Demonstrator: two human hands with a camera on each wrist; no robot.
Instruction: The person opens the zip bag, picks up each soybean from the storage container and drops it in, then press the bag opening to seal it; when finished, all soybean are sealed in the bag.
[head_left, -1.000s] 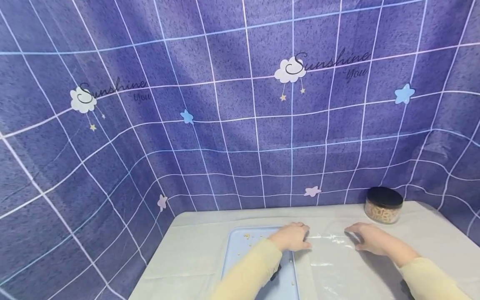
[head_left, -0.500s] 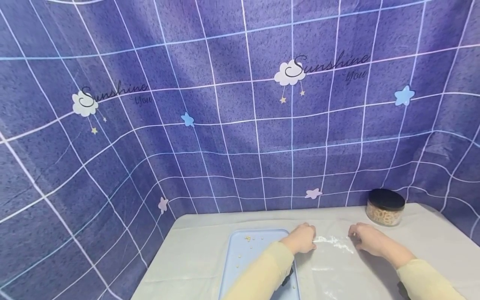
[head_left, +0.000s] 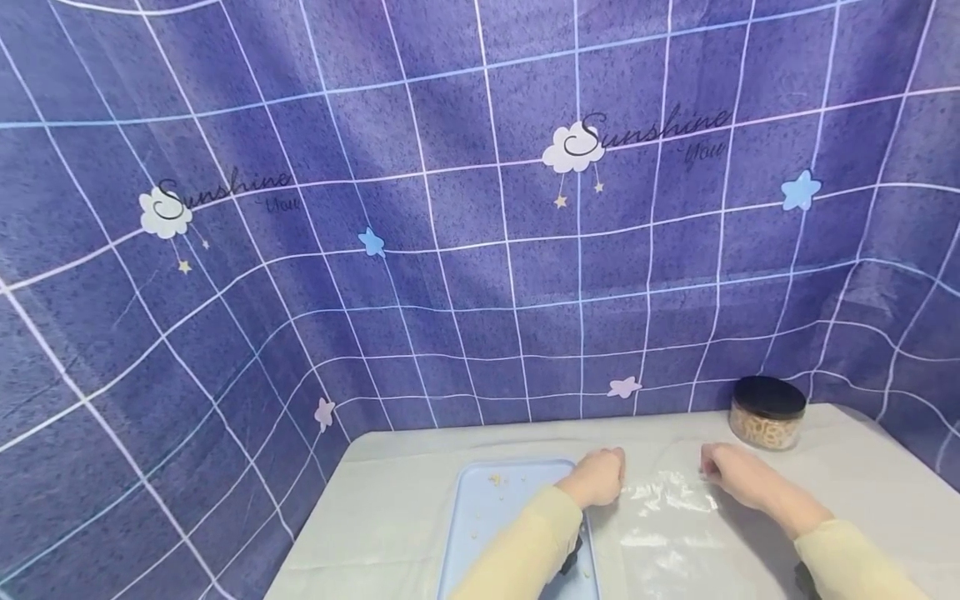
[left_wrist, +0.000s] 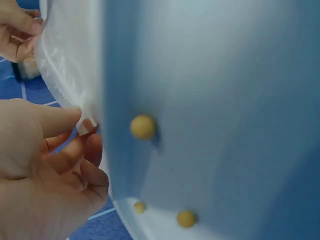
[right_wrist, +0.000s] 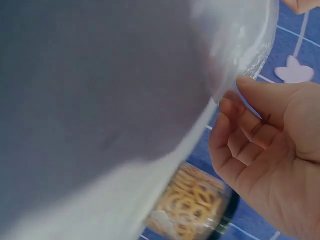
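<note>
A clear plastic bag (head_left: 667, 508) lies flat on the white-covered table between the two hands, its film glinting. My left hand (left_wrist: 55, 155) pinches one corner of it between thumb and forefinger. At the opposite corner, my right hand (right_wrist: 270, 135) pinches the film with thumb and fingertips, the other fingers curled. In the head view the left hand (head_left: 596, 477) is beside the far right corner of a blue tray (head_left: 465, 517), while the right hand (head_left: 738, 475) is just in front of a jar. Small round yellow balls (left_wrist: 143, 127) lie scattered on the tray.
The clear jar with a black lid (head_left: 768, 398) holds ring-shaped pieces (right_wrist: 190, 200) and stands at the back right of the table (head_left: 382, 492). A purple grid-patterned curtain (head_left: 450, 250) rises behind the table and along its left side.
Both hands have closed from spread fingers to pinching the bag's far corners. The left hand moved slightly right. The film's glints have shifted and spread.
</note>
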